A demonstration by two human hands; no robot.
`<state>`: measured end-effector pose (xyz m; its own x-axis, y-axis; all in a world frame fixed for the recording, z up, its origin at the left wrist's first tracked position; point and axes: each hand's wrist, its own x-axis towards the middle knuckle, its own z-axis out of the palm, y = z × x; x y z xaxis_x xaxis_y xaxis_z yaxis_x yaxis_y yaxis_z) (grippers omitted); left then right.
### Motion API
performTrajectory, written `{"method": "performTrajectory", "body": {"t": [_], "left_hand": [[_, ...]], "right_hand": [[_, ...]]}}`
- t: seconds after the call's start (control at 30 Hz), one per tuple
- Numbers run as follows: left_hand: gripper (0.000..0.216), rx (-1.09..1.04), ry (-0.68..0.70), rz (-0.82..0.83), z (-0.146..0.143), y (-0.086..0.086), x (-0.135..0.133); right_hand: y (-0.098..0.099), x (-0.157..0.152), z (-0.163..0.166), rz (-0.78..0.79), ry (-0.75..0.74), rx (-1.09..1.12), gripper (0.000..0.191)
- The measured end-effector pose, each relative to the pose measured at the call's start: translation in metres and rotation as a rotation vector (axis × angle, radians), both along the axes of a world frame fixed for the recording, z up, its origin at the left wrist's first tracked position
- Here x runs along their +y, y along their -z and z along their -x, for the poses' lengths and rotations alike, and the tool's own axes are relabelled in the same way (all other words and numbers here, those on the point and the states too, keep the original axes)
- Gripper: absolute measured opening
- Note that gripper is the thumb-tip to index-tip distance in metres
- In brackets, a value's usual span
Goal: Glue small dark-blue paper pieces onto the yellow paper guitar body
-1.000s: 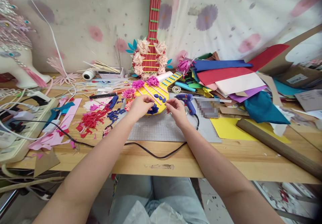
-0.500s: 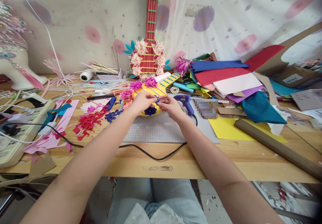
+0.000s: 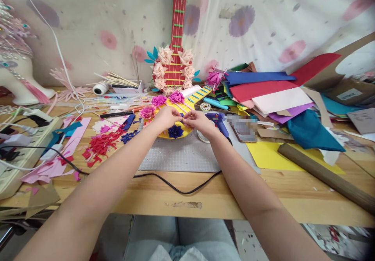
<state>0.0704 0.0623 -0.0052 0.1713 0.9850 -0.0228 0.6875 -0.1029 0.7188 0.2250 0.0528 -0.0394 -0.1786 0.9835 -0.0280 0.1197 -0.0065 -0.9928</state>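
Over the yellow guitar (image 3: 187, 104), lying flat on the desk (image 3: 263, 190), the left hand (image 3: 166, 117) and right hand (image 3: 200, 121) meet fingertip to fingertip. Both are pinched tight on one small piece (image 3: 182, 115) between them; it is too tiny to tell what it is. The piece sits just above the guitar's body, and whether it touches the body cannot be told.

Just below the grip, one blue flower (image 3: 175, 131) lies on the body. Left of and beyond the grip are three pink flowers (image 3: 159, 100) along the body's edge. A fourth pink flower (image 3: 213, 77) stands farther off, beyond and to the right.

Right beside the right hand lies one blue glue gun (image 3: 217, 118), and one white tape ring (image 3: 201, 136) shows under that wrist. One grey mat (image 3: 181, 155) spreads below the grip toward the person, with one black cable (image 3: 175, 186) curving along its near edge.

Straight beyond the grip, one red guitar (image 3: 175, 38) stands upright against the curtain. Well left lies a heap of red scraps (image 3: 101, 145). Well right is a stack of coloured sheets (image 3: 263, 91) and one brown tube (image 3: 325, 177).
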Motion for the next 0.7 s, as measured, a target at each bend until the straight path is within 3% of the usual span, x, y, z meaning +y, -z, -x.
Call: {"method": "performTrajectory", "body": {"t": [0.2, 0.53, 0.7], "left_hand": [[0.016, -0.017, 0.059, 0.028, 0.001, 0.003, 0.009], [0.017, 0.033, 0.032, -0.017, 0.000, 0.010, 0.014], [0.014, -0.089, 0.016, 0.037, 0.002, 0.015, 0.019]], "right_hand": [[-0.001, 0.001, -0.001, -0.007, 0.008, -0.028, 0.018], [-0.002, 0.001, -0.001, 0.001, 0.026, -0.010, 0.022], [-0.002, 0.002, -0.001, 0.018, 0.036, -0.015, 0.022]]}}
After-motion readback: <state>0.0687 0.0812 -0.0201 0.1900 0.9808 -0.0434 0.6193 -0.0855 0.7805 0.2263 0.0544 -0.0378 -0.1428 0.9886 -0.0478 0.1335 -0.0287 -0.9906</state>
